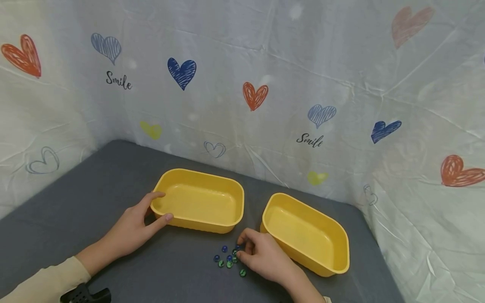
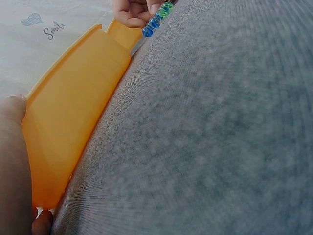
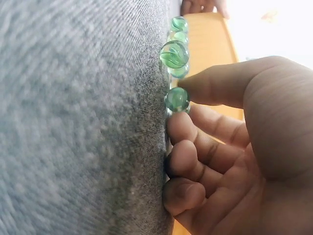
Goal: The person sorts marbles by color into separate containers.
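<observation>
Head cam: marbles lie mostly L of R hand, the nearer; can't tell if pinching; L hand grasps L tub.

Both rectangular plastic basins are plain yellow. Some round glass marbles are clear with green swirls, other round glass marbles blue. The cloth-covered desk is solid grey; the white fabric backdrop bears red, navy, pale-blue and yellow hearts and black "Smile" lettering.
</observation>
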`<state>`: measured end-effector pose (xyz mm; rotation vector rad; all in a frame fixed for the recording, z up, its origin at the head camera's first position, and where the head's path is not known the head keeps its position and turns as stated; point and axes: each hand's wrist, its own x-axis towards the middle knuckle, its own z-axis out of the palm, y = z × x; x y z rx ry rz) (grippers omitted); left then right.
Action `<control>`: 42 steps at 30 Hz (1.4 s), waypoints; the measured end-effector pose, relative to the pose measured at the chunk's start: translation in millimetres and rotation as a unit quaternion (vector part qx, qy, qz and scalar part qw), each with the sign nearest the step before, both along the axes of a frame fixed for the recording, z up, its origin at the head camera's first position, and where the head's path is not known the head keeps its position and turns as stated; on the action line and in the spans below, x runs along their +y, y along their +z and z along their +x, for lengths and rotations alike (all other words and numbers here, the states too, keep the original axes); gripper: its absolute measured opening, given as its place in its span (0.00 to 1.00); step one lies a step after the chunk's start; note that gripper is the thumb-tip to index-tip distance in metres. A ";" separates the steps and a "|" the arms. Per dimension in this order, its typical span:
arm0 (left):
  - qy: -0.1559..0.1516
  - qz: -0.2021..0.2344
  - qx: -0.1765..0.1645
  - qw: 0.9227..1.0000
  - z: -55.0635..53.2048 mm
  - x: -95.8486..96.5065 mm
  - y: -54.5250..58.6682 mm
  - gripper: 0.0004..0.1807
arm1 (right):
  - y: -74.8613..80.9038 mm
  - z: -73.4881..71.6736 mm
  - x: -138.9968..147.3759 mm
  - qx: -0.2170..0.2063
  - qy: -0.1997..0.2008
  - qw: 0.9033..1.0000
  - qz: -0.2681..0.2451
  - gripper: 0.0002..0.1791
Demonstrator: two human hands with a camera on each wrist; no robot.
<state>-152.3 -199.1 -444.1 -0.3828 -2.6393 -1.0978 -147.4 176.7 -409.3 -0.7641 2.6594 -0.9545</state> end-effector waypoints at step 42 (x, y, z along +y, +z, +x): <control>0.001 0.000 -0.008 1.000 4.0 3.6 5.9 0.37 | -3.3 -1.2 1.3 -0.011 0.038 0.999 -0.006 0.03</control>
